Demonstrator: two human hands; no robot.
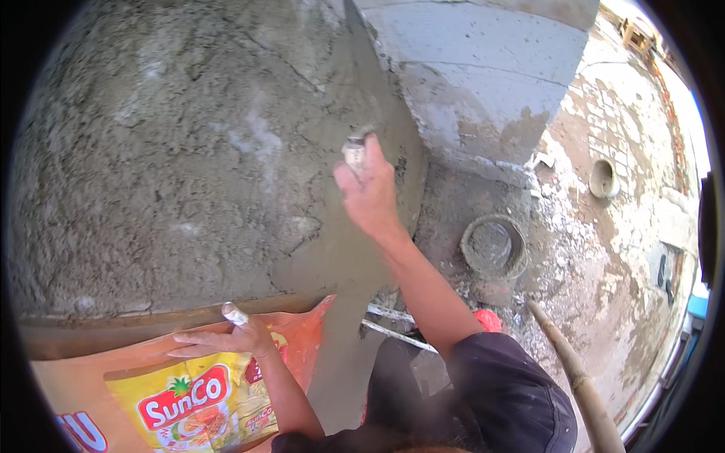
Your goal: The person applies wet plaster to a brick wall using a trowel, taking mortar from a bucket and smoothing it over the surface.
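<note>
1. Mortar layer (204,174): gray, spreads over upper L & center; rough & lumpy at L, smoother strip (343,253) along its R side. Lies fwd of both hands: R hand over smooth strip, L hand just below its lower edge.
2. R hand (371,192): fingers closed on whitish, handle-like item (353,153) w/ dark end, held btwn thumb & index. Item's far end blurred; exact kind unclear.
3. L hand (242,337): open, fingers extended to L over orange printed sheet (306,351); white wrap (236,315) on one digit, pointing up. Contact w/ sheet: can't tell.
4. Sheet: below mortar's lower edge, brownish strip (113,338) btwn.
5. Pale block (483,68): upper R of R hand, borders smooth strip.
6. Round tub (519,249): R of R forearm, gray material inside. Second, smaller-looking container (614,183) farther R, tilted.
7. Pole (574,370): lower R, slanted, near dark sleeve (513,385).
</note>
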